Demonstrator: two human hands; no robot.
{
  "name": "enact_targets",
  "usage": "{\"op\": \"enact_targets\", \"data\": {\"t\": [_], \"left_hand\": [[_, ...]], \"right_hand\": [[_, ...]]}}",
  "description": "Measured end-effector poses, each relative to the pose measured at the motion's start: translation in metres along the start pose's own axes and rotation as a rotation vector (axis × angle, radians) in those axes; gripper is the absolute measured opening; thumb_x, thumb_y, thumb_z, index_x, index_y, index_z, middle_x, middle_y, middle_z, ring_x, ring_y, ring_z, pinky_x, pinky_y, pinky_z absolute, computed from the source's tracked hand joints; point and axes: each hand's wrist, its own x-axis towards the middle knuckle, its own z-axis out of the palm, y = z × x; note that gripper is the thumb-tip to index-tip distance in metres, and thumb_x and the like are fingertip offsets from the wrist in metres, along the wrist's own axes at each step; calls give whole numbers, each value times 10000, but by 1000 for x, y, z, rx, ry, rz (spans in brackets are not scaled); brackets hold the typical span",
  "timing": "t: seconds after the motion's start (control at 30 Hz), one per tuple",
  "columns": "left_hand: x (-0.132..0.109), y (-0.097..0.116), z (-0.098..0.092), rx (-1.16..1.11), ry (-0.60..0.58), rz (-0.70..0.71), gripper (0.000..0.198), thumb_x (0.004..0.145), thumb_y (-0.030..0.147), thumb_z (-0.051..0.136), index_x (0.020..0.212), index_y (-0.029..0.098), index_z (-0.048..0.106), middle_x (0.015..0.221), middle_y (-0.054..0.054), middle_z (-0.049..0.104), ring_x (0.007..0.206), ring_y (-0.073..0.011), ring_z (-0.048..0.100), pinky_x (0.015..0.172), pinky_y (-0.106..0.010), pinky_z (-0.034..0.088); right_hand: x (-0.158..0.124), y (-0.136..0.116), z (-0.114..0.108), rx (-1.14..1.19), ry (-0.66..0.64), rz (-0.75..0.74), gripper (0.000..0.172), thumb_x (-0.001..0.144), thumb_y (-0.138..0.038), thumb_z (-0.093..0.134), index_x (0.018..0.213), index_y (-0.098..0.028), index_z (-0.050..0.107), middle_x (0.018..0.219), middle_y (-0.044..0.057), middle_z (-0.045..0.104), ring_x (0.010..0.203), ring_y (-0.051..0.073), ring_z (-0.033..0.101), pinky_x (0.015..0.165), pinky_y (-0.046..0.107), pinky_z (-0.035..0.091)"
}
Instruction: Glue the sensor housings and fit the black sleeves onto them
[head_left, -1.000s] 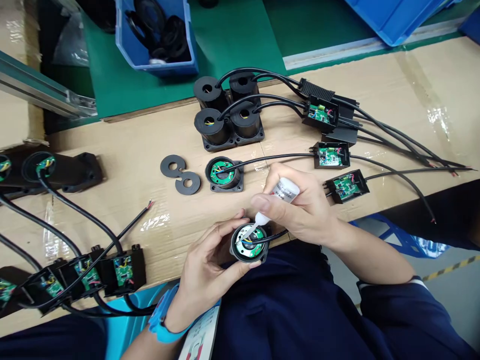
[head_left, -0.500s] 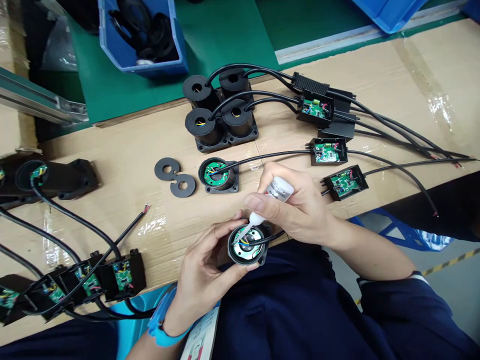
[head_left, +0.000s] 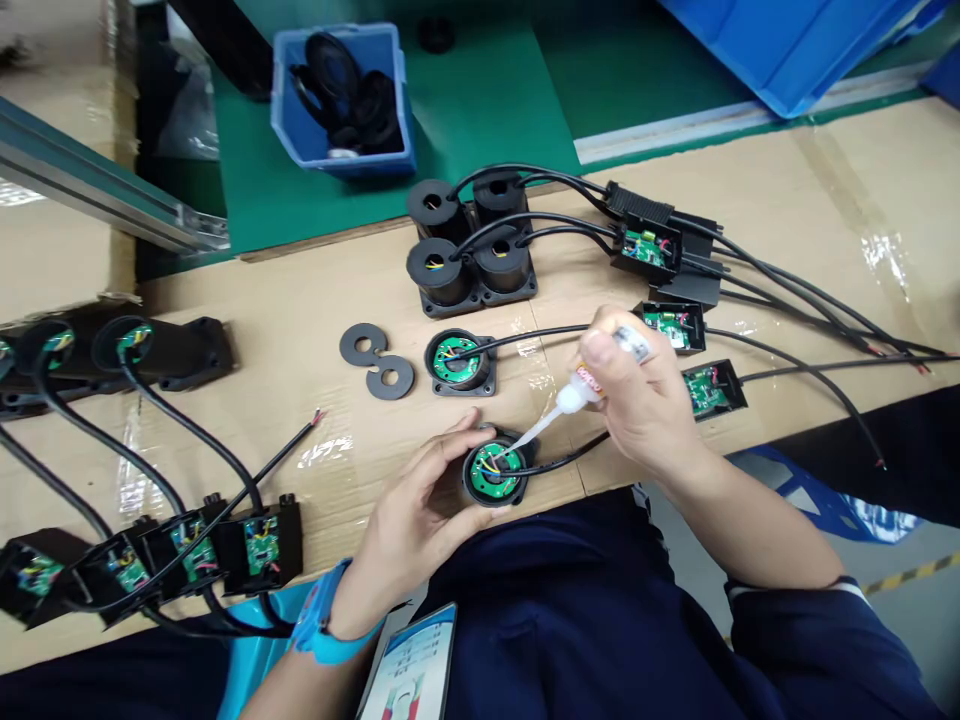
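My left hand [head_left: 427,505] is closed around a round black housing [head_left: 471,490] near the table's front edge. Inside that housing sits a green ring-shaped circuit board [head_left: 491,486] with yellow and blue wires, and a black cable leaves it to the right. In my right hand [head_left: 645,400] is a white glue bottle [head_left: 589,385], tilted, its thin nozzle pointing down over the board's middle. I cannot tell whether the tip touches anything. Behind stands a similar open housing [head_left: 487,378] with its board showing. Two flat black rings [head_left: 390,378] lie left of it.
Several capped black housings [head_left: 439,270] stand at the back, cabled to small black boxes [head_left: 646,245] on the right. More housings [head_left: 180,350] and open circuit boxes [head_left: 262,545] crowd the left. A blue bin [head_left: 341,165] of black parts rests on the green mat [head_left: 487,110].
The glue bottle's nozzle has moved from the board's left side to its middle, and my right hand has shifted right. The view has shifted too. My left hand keeps its hold on the housing.
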Motion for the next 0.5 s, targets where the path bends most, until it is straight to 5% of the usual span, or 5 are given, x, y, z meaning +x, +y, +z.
{"op": "enact_targets", "data": {"t": [0.1, 0.2, 0.37, 0.5], "left_hand": [[13, 1, -14, -65, 122, 74, 617, 870, 483, 771, 1406, 299, 528, 1417, -121, 605, 1386, -317, 560, 1157, -490, 487], [40, 6, -24, 171, 339, 85, 657, 839, 472, 799, 1379, 257, 493, 1374, -120, 595, 1293, -299, 601, 1071, -466, 524], [81, 7, -26, 446, 248, 70, 538, 826, 450, 796, 1247, 213, 560, 1268, -101, 667, 1202, -317, 633, 1045, -541, 506], [79, 3, -21, 451, 344, 237, 453, 831, 343, 774, 1197, 194, 552, 1196, -107, 677, 1195, -305, 649, 985, -487, 556]], "right_hand": [[10, -3, -2, 40, 42, 27, 423, 958, -485, 707, 700, -213, 512, 625, -53, 482, 497, 70, 400, 451, 222, 336], [22, -10, 0, 7, 65, 37, 464, 924, -537, 730, 688, -223, 483, 630, -39, 478, 488, 80, 384, 405, 228, 286], [39, -16, 8, -64, 74, -30, 458, 917, -534, 740, 685, -235, 482, 582, -44, 469, 470, 91, 380, 399, 244, 277], [45, -11, 9, -105, 61, -94, 423, 936, -501, 731, 701, -232, 504, 597, -42, 502, 489, 96, 411, 431, 262, 296]]}}
